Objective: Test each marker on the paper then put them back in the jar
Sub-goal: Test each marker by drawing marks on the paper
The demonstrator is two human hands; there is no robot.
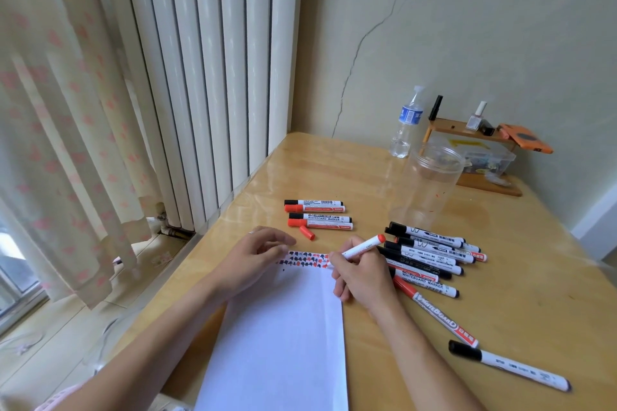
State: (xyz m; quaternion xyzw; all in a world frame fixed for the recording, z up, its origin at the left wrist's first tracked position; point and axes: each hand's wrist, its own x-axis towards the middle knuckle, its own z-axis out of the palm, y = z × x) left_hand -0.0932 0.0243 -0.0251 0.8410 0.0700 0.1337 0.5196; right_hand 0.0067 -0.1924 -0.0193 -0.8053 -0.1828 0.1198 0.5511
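We see the right hand (pixel 362 277) pinching a red marker (pixel 362 246), its grip closed around the barrel and the tip down at the top edge of the paper (pixel 280 337), beside rows of red and black test marks (pixel 305 259). The left hand (pixel 257 255) rests on the paper's top left corner with a loose grip that holds nothing. On the table (pixel 500 277), a red cap (pixel 307 232) lies by four markers (pixel 319 215), a larger pile of markers (pixel 430 255) sits right of the hand, and the clear jar (pixel 427 183) stands behind it.

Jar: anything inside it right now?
The clear jar looks empty of markers; only a few small orange specks show on its wall. All markers lie on the table. The jar's floor is blurred by glare.
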